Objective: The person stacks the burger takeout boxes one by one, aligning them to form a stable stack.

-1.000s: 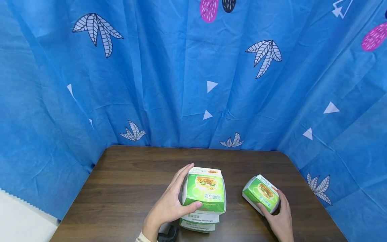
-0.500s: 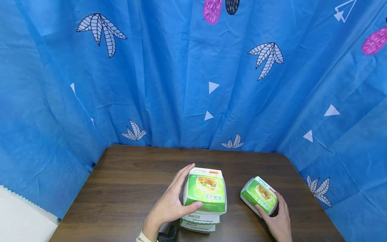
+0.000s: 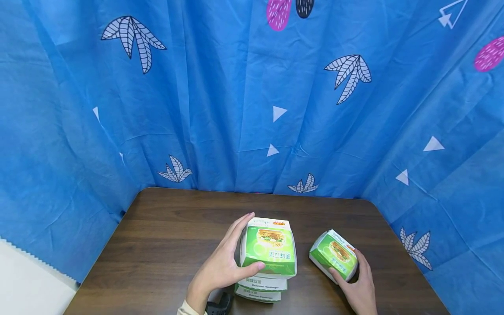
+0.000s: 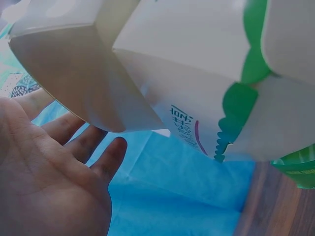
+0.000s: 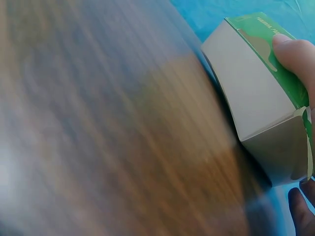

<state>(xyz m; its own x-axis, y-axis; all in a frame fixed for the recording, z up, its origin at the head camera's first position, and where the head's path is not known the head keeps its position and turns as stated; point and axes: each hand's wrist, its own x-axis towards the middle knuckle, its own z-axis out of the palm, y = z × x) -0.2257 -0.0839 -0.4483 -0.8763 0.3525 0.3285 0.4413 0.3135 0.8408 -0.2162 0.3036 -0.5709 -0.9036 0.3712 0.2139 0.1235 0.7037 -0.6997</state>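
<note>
Several green-and-white cardboard hamburger boxes stand in a stack near the table's front middle. My left hand (image 3: 224, 262) holds the top hamburger box (image 3: 269, 247), thumb across its front and fingers along its left side. Beneath it show the white, lettered fronts of the lower boxes (image 3: 260, 295). In the left wrist view, the fingers (image 4: 110, 157) reach under the shaded edge of the top box. To the right, my right hand (image 3: 360, 284) grips another hamburger box (image 3: 334, 255), turned at an angle. Its thumb (image 5: 295, 54) presses the green lid in the right wrist view.
The brown wooden table (image 3: 157, 245) carries the boxes. A blue patterned curtain (image 3: 212, 109) hangs behind it and along both sides. A black object (image 3: 220, 305) sits by the left wrist. Something white (image 3: 31, 284) shows at the lower left.
My right hand has moved a little to the left with its hamburger box. The left hand stays on the top box of the stack. The head view has shifted slightly.
</note>
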